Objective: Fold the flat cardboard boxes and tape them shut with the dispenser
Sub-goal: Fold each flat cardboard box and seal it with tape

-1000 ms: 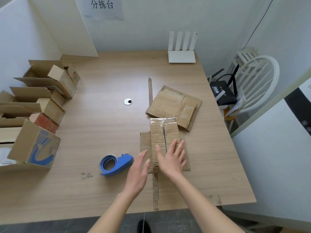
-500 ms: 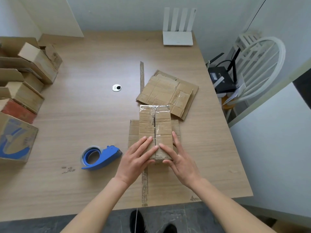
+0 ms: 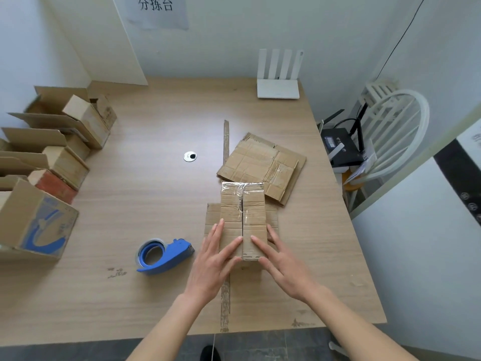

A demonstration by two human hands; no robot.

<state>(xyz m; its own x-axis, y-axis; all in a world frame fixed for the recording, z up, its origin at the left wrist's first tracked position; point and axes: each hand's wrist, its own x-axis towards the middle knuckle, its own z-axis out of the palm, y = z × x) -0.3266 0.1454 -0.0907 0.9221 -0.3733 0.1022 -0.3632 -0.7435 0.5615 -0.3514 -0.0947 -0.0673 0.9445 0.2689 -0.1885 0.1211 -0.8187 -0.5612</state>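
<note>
At the near edge of the bench (image 3: 156,199), we press both flaps of the folded cardboard box (image 3: 243,217) shut with left hand (image 3: 212,261) and right hand (image 3: 282,264), fingers flat and grasping nothing; sealing next, we judge, requires fetching the blue tape dispenser (image 3: 164,255) just left.

The near end of the folded box (image 3: 243,217) is covered by the left hand (image 3: 213,259) and the right hand (image 3: 282,264), so the flap edges there cannot be seen. The stacked boxes (image 3: 39,162) at the left are cut off by the picture's edge. The print on the wall sign (image 3: 156,6) is clipped at the top.
</note>
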